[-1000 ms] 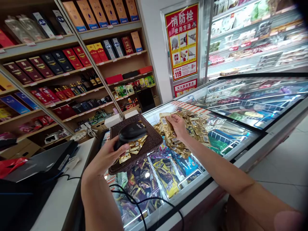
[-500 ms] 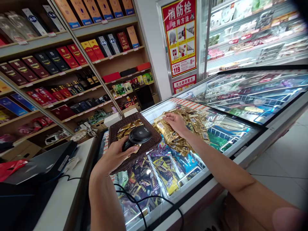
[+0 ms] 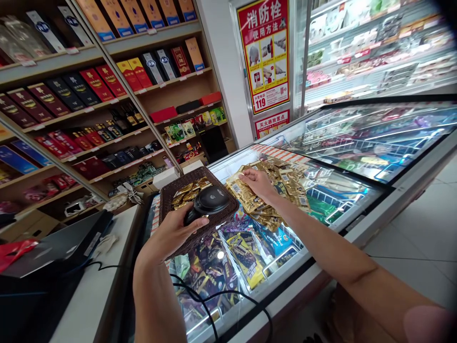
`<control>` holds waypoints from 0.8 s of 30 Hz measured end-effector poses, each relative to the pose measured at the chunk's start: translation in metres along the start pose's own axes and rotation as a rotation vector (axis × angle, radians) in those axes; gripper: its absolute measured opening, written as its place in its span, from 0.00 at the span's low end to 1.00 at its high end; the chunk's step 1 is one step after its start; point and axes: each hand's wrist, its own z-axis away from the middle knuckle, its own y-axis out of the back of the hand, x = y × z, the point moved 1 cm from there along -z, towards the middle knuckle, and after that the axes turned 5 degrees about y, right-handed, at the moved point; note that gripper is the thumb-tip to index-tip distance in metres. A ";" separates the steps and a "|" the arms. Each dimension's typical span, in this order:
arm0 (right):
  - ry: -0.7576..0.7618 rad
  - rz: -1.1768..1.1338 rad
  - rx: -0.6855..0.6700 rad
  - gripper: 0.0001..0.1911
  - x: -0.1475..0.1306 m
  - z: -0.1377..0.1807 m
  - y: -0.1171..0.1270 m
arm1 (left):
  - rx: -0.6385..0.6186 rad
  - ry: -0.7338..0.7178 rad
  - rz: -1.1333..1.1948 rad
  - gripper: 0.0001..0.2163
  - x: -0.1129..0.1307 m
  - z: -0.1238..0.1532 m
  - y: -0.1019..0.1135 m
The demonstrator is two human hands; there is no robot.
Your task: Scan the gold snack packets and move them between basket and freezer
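My left hand (image 3: pixel 171 233) is closed round a black barcode scanner (image 3: pixel 209 202), held over a dark wicker basket (image 3: pixel 167 197) that holds several gold packets. The basket sits on the glass lid of a chest freezer (image 3: pixel 321 224). My right hand (image 3: pixel 257 183) rests on a pile of gold snack packets (image 3: pixel 285 183) heaped on the lid, its fingers pinching one packet (image 3: pixel 240 189) at the pile's left edge. The scanner's black cable (image 3: pixel 214 305) trails down toward me.
Shelves of boxed goods (image 3: pixel 89 90) fill the left wall. A white counter (image 3: pixel 93 286) with a dark device stands at the lower left. A red poster (image 3: pixel 266 52) hangs ahead, refrigerated shelves (image 3: pixel 374 43) at the right. Tiled floor (image 3: pixel 421 238) lies to the right.
My right hand lowered a lifted gold packet back onto the pile. My left hand shifted the scanner right and further over the basket.
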 end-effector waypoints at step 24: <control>-0.300 1.130 0.358 0.18 0.008 -0.025 0.072 | 0.083 0.071 0.036 0.19 -0.007 0.014 0.020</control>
